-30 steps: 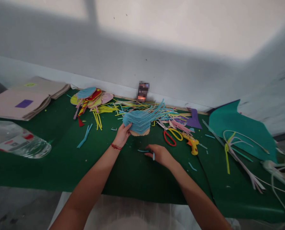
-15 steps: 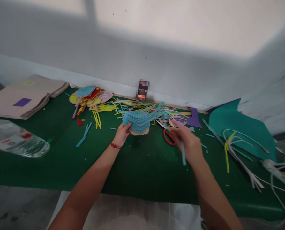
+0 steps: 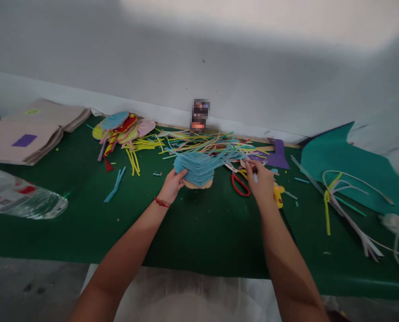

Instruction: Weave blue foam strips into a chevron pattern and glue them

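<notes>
A layered fan of light-blue strips (image 3: pixel 195 167) on a tan cardboard backing is pinched at its left edge by my left hand (image 3: pixel 174 182). Long loose strip ends spread from its upper right side. My right hand (image 3: pixel 261 179) is closed, thumb and fingers together at the tips of those ends. Part of a blue strip (image 3: pixel 255 177) shows under its fingers. Red-handled scissors (image 3: pixel 241 185) lie just left of that hand, blades partly under scraps. To its right is a yellow tool (image 3: pixel 279 196), partly hidden by the wrist; its kind is unclear.
Loose coloured strips (image 3: pixel 145 144) are heaped along the wall behind the work. Layered petal-like pieces (image 3: pixel 119 125), tan cardboard sheets (image 3: pixel 25 138) and a clear plastic bottle (image 3: pixel 25 197) are at left. A teal sheet (image 3: pixel 353 165) and white cable (image 3: pixel 356 174) occupy the right. A blurred-out upright object (image 3: pixel 200 115) stands against the wall.
My right hand has moved forward and up to the loose strip ends; the blue strip that hung below it now shows only in part. The yellow tool has come into sight. My left hand keeps its hold.
</notes>
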The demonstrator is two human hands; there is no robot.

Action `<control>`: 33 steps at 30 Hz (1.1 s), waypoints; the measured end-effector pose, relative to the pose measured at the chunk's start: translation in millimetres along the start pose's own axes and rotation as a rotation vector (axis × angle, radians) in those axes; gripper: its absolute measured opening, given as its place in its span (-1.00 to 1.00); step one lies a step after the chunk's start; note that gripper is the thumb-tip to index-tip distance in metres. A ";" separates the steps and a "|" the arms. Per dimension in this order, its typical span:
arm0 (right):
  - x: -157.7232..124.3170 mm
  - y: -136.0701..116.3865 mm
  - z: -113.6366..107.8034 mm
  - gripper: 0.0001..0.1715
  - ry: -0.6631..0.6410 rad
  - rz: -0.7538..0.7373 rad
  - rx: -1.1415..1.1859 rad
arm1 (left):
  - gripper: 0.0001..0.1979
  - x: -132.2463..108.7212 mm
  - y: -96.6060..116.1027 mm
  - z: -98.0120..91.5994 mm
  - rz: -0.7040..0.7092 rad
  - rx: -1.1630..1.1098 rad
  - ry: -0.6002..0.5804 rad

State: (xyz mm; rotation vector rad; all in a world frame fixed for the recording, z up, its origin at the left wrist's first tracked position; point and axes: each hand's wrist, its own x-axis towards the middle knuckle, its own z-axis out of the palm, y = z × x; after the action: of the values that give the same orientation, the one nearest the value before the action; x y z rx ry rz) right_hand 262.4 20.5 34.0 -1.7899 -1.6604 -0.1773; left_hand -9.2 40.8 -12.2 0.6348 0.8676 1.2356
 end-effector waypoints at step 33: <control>-57.5 -22.6 11.9 -0.77 -0.434 -0.179 0.306 | -0.30 -23.4 20.3 -44.4 -0.013 0.866 0.021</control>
State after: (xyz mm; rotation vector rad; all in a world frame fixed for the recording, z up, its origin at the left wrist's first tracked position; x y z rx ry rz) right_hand 227.3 -21.7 3.2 -1.5164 -2.0209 0.3954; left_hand -59.5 20.9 -14.6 1.2945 1.4291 0.8139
